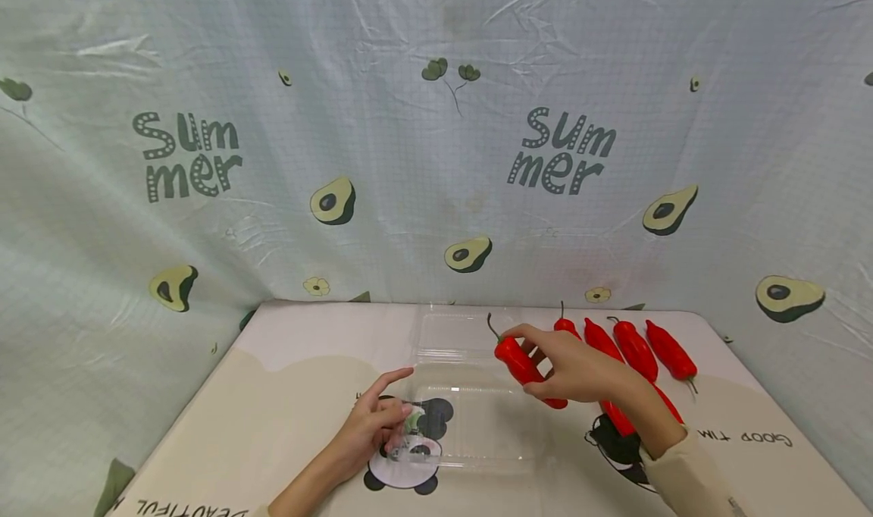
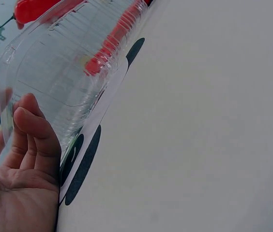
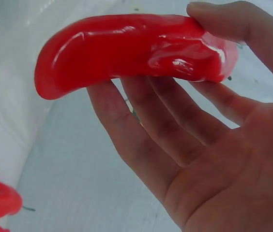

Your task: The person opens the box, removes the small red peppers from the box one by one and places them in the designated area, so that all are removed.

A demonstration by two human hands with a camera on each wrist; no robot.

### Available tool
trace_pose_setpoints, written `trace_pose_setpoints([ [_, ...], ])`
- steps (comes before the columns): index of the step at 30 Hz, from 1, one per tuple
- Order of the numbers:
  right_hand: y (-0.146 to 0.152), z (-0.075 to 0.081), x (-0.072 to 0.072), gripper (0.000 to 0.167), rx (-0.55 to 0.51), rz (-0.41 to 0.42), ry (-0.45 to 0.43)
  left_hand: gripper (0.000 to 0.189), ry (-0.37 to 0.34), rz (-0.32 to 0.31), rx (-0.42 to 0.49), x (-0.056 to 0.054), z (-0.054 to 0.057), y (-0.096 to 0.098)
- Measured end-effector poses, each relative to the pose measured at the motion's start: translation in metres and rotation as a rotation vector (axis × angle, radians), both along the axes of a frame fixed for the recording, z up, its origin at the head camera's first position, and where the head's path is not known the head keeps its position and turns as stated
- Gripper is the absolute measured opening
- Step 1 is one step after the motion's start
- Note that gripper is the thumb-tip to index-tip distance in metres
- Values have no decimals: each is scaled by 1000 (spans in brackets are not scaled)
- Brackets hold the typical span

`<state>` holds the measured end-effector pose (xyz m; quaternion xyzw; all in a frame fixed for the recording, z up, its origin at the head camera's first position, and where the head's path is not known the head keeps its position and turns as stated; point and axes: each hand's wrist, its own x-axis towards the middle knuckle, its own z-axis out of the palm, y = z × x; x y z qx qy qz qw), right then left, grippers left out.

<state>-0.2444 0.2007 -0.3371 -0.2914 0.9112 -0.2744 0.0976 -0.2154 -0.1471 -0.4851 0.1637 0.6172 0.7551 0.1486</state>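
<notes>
My right hand [image 1: 576,365] grips a red chili pepper [image 1: 516,360] with a dark curved stem, above the right side of a clear plastic clamshell container [image 1: 491,462]. In the right wrist view the thumb rests on one side of the pepper [image 3: 122,48] and the fingers support the other. My left hand [image 1: 371,430] is at the container's left side, its index finger stretched out and the other fingers curled at the wall. The left wrist view shows those fingers at the rim of the clear container [image 2: 44,72]. The hinged lid [image 1: 457,335] lies folded back.
Several more red peppers [image 1: 636,348] lie on the table right of the container, some partly hidden by my right arm. The table cover [image 1: 286,396] is pale with panda prints. A printed curtain [image 1: 395,138] hangs right behind the table.
</notes>
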Motion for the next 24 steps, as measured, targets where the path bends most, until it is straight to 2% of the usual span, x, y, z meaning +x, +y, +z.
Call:
trace_pose_setpoints([
  [12,40,-3,11,77,-55,-68,1,70,-6,1,-1,1,0,0],
  [19,63,-6,16,81,-53,-158,-6,69,-5,3,-5,1,1,0],
  [24,79,-8,20,82,-86,-177,-4,69,0,3,-9,1,1,0],
])
